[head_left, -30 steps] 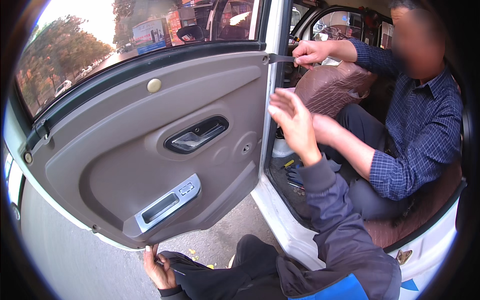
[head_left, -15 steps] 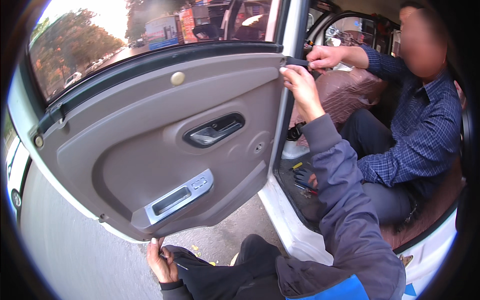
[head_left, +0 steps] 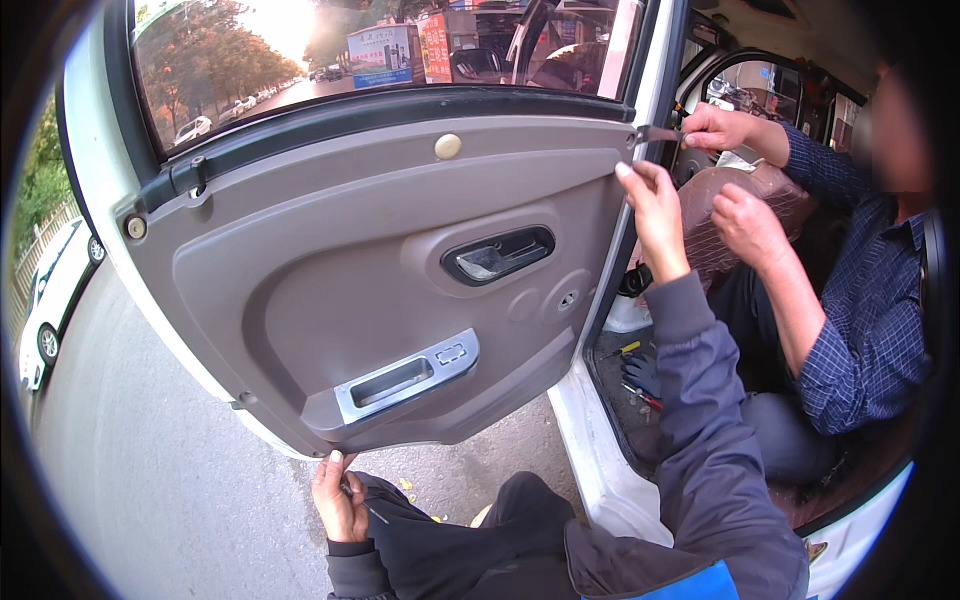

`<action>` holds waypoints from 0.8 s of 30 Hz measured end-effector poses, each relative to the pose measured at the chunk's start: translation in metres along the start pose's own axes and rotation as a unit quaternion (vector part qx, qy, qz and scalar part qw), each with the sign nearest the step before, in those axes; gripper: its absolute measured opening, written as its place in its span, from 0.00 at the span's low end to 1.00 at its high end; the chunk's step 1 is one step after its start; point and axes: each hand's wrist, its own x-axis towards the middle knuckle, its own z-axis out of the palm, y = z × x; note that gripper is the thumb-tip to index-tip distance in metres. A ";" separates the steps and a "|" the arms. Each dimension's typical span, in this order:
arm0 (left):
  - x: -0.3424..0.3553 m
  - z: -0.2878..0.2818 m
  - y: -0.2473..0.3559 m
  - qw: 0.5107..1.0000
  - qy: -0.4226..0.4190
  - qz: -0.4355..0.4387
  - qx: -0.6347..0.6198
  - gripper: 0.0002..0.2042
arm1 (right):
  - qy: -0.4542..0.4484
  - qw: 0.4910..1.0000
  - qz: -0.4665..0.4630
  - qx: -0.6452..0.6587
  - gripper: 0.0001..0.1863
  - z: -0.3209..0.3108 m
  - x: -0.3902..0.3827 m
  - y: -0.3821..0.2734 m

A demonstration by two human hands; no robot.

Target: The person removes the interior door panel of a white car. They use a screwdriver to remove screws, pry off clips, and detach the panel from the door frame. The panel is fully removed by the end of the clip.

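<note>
Left hand [head_left: 340, 500] is down at the near edge of the panel [head_left: 350, 230], fingers curled round a thin rod [head_left: 376, 514], thumb tip up by the panel's lower rim. Right hand [head_left: 658, 220] is up at the panel's far right corner, fingers half bent, nothing visible in it; can't tell whether it pinches the edge or just sits beside it. Co-worker's far hand [head_left: 712, 128] holds a thin dark strip [head_left: 660, 133] running to that same corner; their near hand [head_left: 750, 228] is loosely closed, well right of the panel.

Panel is on the inner side of the door [head_left: 98, 120], below the window [head_left: 300, 60]. Handle [head_left: 497, 255] and silver pull [head_left: 430, 365] are both on it.

Handling, my read: moulded plastic, stiff across the face, some flex at the rim. Light for its size but wide, so awkward one-handed. Face looks smooth, might slip under dry fingers. Rim is probably the fragile bit; levering hard at one point could crack or mark it. Best hold: near edge plus far right edge, load spread wide. Pull looks a decent grip too; wouldn't haul on the handle, seems more breakable.
</note>
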 end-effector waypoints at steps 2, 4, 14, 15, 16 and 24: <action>0.000 -0.004 0.001 1.000 -0.003 0.001 0.002 0.13 | -0.024 0.999 0.022 0.013 0.35 -0.003 -0.016 0.008; 0.000 -0.009 0.005 1.000 0.001 0.010 0.009 0.12 | -0.036 0.999 0.031 0.015 0.33 -0.006 -0.029 0.016; 0.003 -0.037 0.037 0.980 0.082 0.158 0.085 0.17 | -0.099 0.991 0.077 0.035 0.21 -0.022 -0.028 0.033; 0.005 -0.037 0.043 0.974 0.086 0.180 0.104 0.19 | -0.092 0.989 0.099 0.058 0.19 -0.021 -0.027 0.037; 0.007 -0.036 0.049 0.968 0.087 0.203 0.122 0.21 | -0.094 0.985 0.116 0.087 0.16 -0.021 -0.026 0.041; 0.020 -0.001 0.100 0.894 -0.025 0.367 0.257 0.37 | -0.081 0.986 0.105 0.098 0.16 -0.018 -0.020 0.060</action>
